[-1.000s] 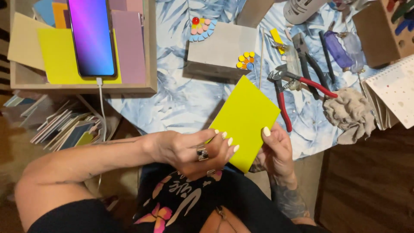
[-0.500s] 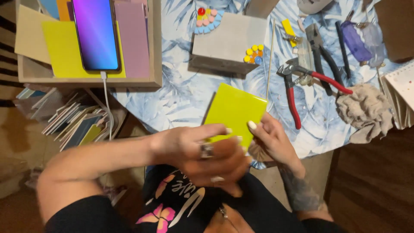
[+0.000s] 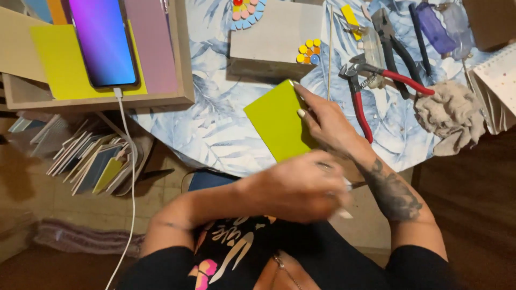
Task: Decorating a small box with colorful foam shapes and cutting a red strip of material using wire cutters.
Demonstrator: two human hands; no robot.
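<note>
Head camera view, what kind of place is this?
Probably a home craft table set up for mosaic or tile work. The right hand holds a lime-green tile, red-handled nippers lie nearby, and small round coloured pieces sit on a grey block.

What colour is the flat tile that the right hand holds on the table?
The tile under the right hand is plain yellow-green, seen best in the head view.

Even indoor light, dim floor — left hand [image 3: 298, 185] motion-blurred
</note>
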